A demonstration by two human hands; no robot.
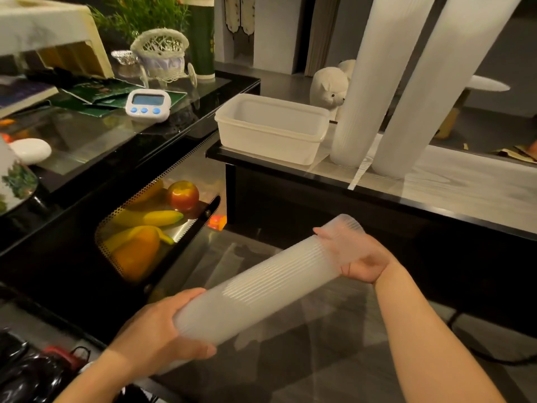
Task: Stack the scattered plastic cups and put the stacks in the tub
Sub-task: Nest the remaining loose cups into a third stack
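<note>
Hands at both ends of a long cup stack [261, 289], held tilted in the air. Left hand [157, 333] wraps the near, lower end; right hand [357, 257] clasps the far, raised end. Beyond, on the table [436, 193], the white tub [271, 128] sits beside two taller cup stacks [374, 80] standing upright, leaning.

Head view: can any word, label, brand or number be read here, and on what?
None can be read.
Digital timer: display blurred, no digits legible.
Green cup: yellowish marking, too blurred.
Green packets: print too small.
Book: cover print blurred.
Held cup stack and tub: no print visible.
</note>
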